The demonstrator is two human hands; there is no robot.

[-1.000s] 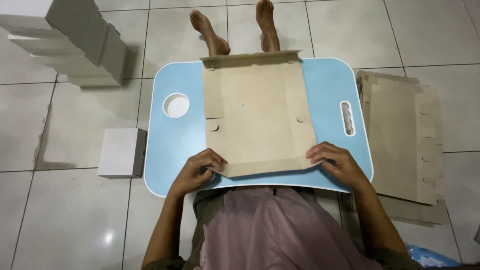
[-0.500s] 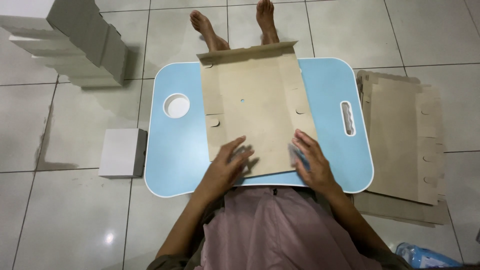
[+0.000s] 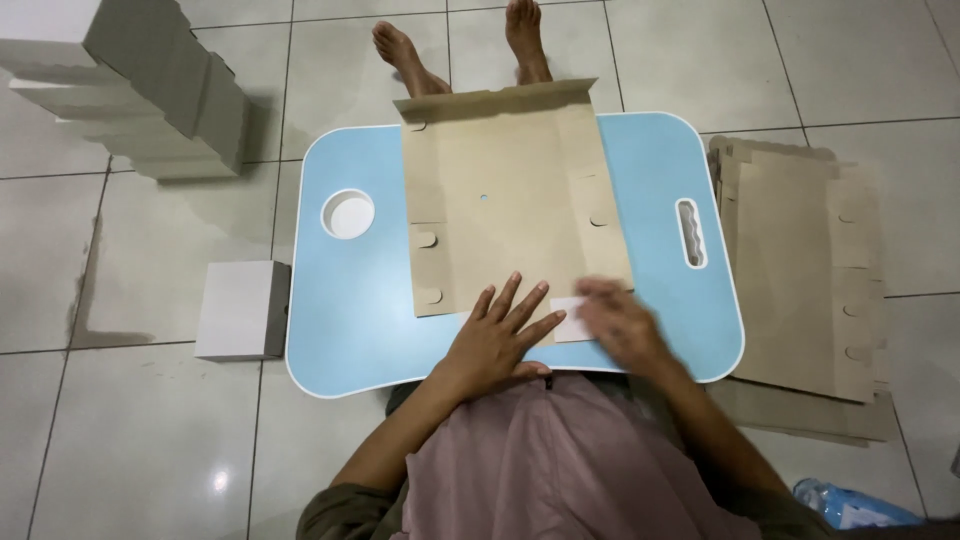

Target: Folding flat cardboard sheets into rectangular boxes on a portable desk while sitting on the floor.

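1. A flat brown cardboard box blank (image 3: 510,200) lies on the middle of a light-blue lap table (image 3: 340,320), its far flap folded up at the table's far edge and its near edge folded over, showing a white underside strip (image 3: 572,320).
2. The left hand (image 3: 497,340) lies palm down on the near edge of the blank, fingers spread and flat, gripping nothing.
3. The right hand (image 3: 620,322) is just beside it, resting on the folded white strip; it is blurred, so how far its fingers curl cannot be told.
4. The table has a round hole (image 3: 348,214) on its left side and a slotted handle (image 3: 691,233) on its right; the blank sits between them.
5. The person's bare feet (image 3: 465,45) show on the tiled floor (image 3: 150,430) beyond the table's far edge.
6. A pile of further flat brown blanks (image 3: 800,270) lies on the floor just right of the table.
7. A small folded white box (image 3: 243,310) stands on the floor touching or just beside the table's left edge.
8. A stack of folded white and grey boxes (image 3: 140,85) sits at the far left, well apart from the hands.
9. A blue plastic item (image 3: 850,503) peeks in at the lower right corner.
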